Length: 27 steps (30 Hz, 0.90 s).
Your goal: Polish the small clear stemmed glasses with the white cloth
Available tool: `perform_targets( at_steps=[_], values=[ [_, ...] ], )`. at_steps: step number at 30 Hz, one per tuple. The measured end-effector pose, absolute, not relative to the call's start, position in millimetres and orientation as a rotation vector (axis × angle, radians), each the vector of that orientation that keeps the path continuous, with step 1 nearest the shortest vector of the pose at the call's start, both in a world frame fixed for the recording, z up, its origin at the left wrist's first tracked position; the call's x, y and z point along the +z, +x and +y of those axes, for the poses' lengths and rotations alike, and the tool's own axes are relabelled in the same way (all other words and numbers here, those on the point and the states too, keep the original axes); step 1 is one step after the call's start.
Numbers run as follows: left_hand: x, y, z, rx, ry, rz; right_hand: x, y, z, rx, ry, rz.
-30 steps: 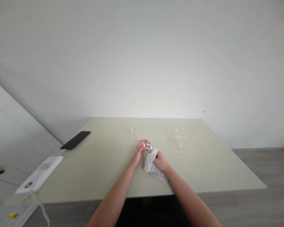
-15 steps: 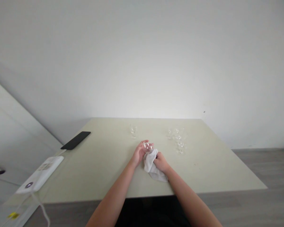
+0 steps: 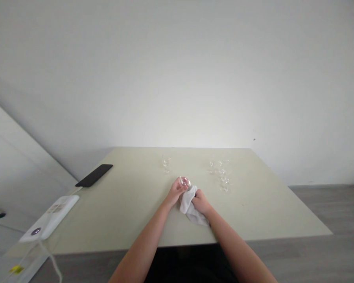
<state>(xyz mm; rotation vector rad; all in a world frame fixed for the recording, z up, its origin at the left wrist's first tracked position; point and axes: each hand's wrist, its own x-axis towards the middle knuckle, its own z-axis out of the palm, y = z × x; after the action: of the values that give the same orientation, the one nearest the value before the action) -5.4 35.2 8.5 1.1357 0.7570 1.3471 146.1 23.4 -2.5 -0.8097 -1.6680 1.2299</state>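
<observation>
Near the middle of the table, my left hand [image 3: 176, 189] is closed around a small clear glass [image 3: 184, 182], its thumb lying across the near side. My right hand [image 3: 201, 201] grips a white cloth [image 3: 191, 206], bunched against the glass at its lower right. The loose end of the cloth hangs down toward my right wrist. The fingertips of the right hand are covered by the cloth, and the far fingers of the left hand show only partly, behind and through the glass.
Small clear glasses [image 3: 166, 163] stand at the back, left of centre. Several more clear glasses [image 3: 222, 173] are grouped to the right. A black flat slab [image 3: 94, 175] and a white box [image 3: 50, 218] with a cable [image 3: 51, 257] lie along the table's [image 3: 120, 220] left edge.
My left hand has turned and closed more around the glass, with the thumb now over its near side. The right hand and the cloth have hardly moved.
</observation>
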Motion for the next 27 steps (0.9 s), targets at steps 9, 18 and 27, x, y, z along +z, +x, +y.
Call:
perform_targets(
  at_steps=[9, 18, 27],
  values=[
    [10, -7, 31, 1.249, 1.007, 0.606, 1, 149, 19, 1.506, -0.773, -1.494],
    [11, -5, 35, 1.328, 1.134, 0.874, -9, 146, 21, 1.587, -0.828, -1.293],
    [17, -9, 37, 1.594, 1.074, 0.890, -6, 148, 28, 1.522, -0.968, -1.043]
  ],
)
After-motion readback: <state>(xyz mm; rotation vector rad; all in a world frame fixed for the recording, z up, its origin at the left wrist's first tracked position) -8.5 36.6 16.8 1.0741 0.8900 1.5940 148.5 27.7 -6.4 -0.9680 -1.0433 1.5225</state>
